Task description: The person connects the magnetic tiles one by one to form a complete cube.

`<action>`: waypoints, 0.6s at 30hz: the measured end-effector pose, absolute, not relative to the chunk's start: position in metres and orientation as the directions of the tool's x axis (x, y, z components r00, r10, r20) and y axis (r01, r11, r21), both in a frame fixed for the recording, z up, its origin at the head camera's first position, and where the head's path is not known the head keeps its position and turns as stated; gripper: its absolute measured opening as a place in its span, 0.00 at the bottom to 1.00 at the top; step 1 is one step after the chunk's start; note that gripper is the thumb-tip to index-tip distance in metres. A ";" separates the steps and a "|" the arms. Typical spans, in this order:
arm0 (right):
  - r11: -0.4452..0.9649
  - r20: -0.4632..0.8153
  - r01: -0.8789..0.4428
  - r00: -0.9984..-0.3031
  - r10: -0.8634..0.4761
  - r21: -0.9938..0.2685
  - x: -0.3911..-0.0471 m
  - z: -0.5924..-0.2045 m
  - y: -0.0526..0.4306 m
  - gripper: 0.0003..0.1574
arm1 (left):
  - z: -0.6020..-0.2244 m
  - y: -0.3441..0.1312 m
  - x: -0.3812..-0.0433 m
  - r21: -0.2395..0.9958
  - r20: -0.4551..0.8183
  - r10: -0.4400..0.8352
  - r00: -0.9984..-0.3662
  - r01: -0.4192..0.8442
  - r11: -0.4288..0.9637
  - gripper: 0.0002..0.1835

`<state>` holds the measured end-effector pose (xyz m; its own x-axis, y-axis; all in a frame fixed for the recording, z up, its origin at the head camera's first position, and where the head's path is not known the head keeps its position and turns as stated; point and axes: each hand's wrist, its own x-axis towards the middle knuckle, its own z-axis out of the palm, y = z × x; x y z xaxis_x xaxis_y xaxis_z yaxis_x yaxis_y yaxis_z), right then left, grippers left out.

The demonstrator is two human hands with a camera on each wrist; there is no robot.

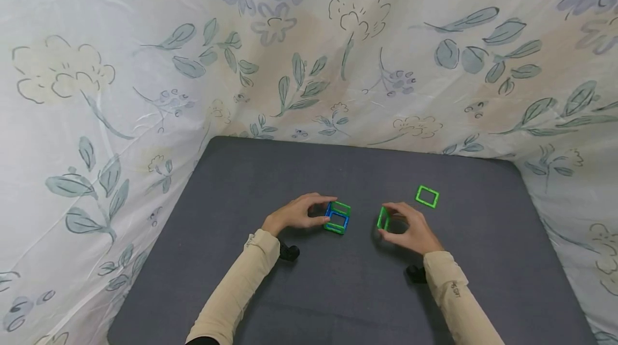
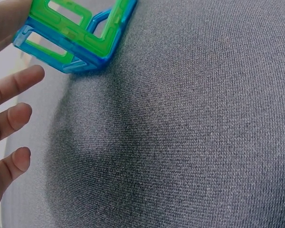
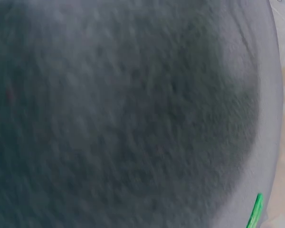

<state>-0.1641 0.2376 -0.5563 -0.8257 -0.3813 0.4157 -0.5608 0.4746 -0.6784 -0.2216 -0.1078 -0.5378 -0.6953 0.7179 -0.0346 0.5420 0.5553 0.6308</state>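
My left hand [image 1: 301,212] holds the left side of a small box-shaped build of blue and green magnetic tiles [image 1: 337,229], thumb and index finger against it. Up close in the left wrist view, the build [image 2: 102,47] shows see-through square frames joined at their edges, and the other fingers [image 2: 19,114] are spread apart from it. To the right, my right hand [image 1: 409,228] pinches a green square magnetic tile [image 1: 383,218] upright between thumb and fingers. A gap separates this tile from the build. No right fingers show clearly in the blurred right wrist view.
Another green square tile [image 1: 427,197] lies flat beyond the right hand. Dark grey cloth covers the table [image 1: 289,168]. A floral curtain [image 1: 299,103] hangs behind the table and along its sides. A green strip [image 3: 255,212] shows at the right wrist view's lower edge.
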 end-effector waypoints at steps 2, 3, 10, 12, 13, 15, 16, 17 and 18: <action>0.480 0.408 -0.555 -0.829 -0.382 -0.679 -0.164 -0.558 0.235 0.41 | -0.538 -0.107 -0.222 0.630 -0.034 0.719 -0.694 0.544 0.555 0.33; 0.481 0.406 -0.554 -0.830 -0.383 -0.679 -0.164 -0.559 0.233 0.42 | -0.538 -0.107 -0.222 0.631 -0.035 0.718 -0.695 0.542 0.555 0.33; 0.446 0.420 -0.568 -0.819 -0.391 -0.691 -0.166 -0.564 0.221 0.42 | -0.536 -0.108 -0.222 0.643 -0.038 0.718 -0.695 0.533 0.550 0.32; 0.438 0.413 -0.560 -0.823 -0.389 -0.704 -0.166 -0.565 0.217 0.41 | -0.536 -0.108 -0.222 0.640 -0.041 0.717 -0.696 0.533 0.554 0.32; 0.435 0.409 -0.555 -0.826 -0.388 -0.709 -0.167 -0.565 0.215 0.41 | -0.535 -0.108 -0.222 0.639 -0.041 0.716 -0.697 0.533 0.555 0.32; 0.432 0.395 -0.540 -0.835 -0.383 -0.722 -0.167 -0.566 0.211 0.40 | -0.535 -0.108 -0.221 0.637 -0.043 0.714 -0.699 0.531 0.559 0.33; 0.427 0.388 -0.532 -0.839 -0.381 -0.731 -0.167 -0.567 0.209 0.40 | -0.535 -0.108 -0.221 0.635 -0.045 0.713 -0.700 0.531 0.561 0.33; 0.422 0.384 -0.528 -0.841 -0.380 -0.737 -0.167 -0.567 0.207 0.40 | -0.534 -0.108 -0.221 0.634 -0.045 0.713 -0.699 0.532 0.561 0.33; 0.417 0.382 -0.525 -0.842 -0.380 -0.742 -0.167 -0.567 0.205 0.40 | -0.534 -0.108 -0.221 0.634 -0.045 0.714 -0.699 0.532 0.561 0.33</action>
